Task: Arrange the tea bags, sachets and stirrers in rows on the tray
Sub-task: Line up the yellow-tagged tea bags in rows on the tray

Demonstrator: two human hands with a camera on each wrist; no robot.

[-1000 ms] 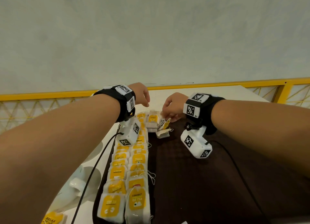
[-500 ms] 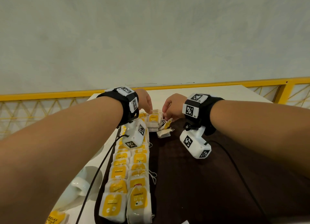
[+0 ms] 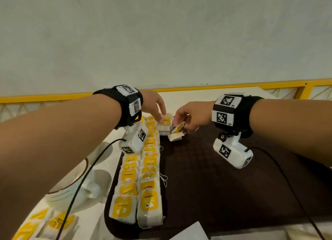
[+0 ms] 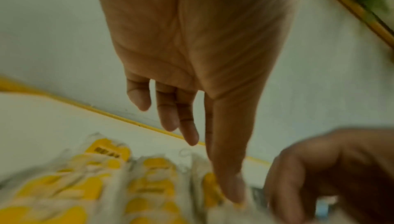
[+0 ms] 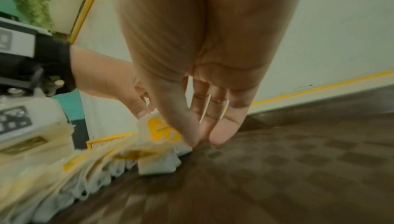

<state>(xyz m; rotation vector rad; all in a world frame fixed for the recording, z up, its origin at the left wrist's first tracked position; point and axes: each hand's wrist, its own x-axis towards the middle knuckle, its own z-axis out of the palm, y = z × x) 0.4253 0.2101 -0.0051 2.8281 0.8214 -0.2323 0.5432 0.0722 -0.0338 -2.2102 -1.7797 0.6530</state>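
On the dark brown tray (image 3: 215, 177), two rows of yellow-labelled tea bags (image 3: 140, 173) run along its left edge. A short stack of tea bags (image 3: 164, 127) begins a third row at the far end. My left hand (image 3: 160, 120) reaches over the rows, and its straight fingers press on top of that stack (image 4: 211, 187). My right hand (image 3: 180, 127) is just right of the stack, with thumb and fingers pinching a tea bag (image 5: 162, 130) and its thin tags. One loose tea bag (image 3: 176, 137) lies on the tray just in front of the right hand.
A white cup (image 3: 71, 182) stands on the pale table left of the tray. More loose tea bags (image 3: 53, 221) lie at the bottom left. A white paper (image 3: 190, 230) sits at the tray's near edge. A yellow rail (image 3: 233, 86) borders the table's far side.
My left hand has come down from above the rows onto the far stack of tea bags. My right hand has stayed at the tea bags beside it.
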